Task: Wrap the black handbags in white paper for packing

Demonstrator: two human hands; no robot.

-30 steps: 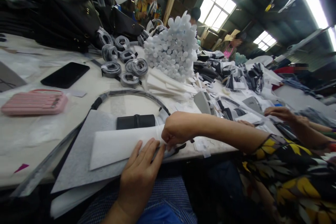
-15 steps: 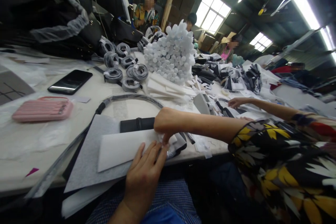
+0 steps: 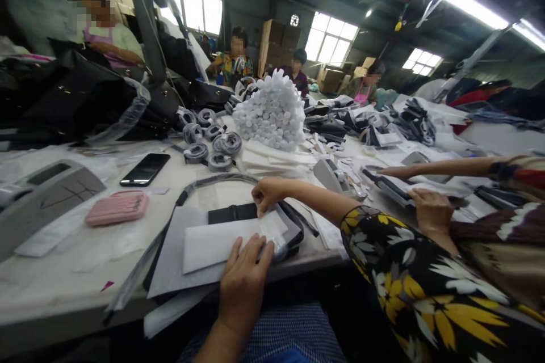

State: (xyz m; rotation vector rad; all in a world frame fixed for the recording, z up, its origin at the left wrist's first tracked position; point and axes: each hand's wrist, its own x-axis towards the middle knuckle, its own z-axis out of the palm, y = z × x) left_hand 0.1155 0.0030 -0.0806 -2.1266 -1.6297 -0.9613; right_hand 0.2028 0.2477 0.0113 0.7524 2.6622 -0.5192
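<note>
On the table edge before me lies a black bag with a plastic-wrapped handle arching behind it. A grey-white sheet and a smaller white foam sheet lie over it, leaving a black strap showing. My left hand rests palm down at the foam sheet's right end, fingers stretched out. Above it, my right hand has its fingertips pinched together at the strap's right end; what they hold is hidden. Crinkled clear plastic lies beside my left fingertips.
To the left are a pink case, a black phone and a grey tape dispenser. Wrapped coils and a heap of white rolls stand behind. At right, a co-worker's hand is on dark pieces.
My right hand has lifted slightly away from my left fingertips, toward the strap. My left hand stays on the foam sheet. The head view has shifted, and the co-worker's second hand shows clearly.
</note>
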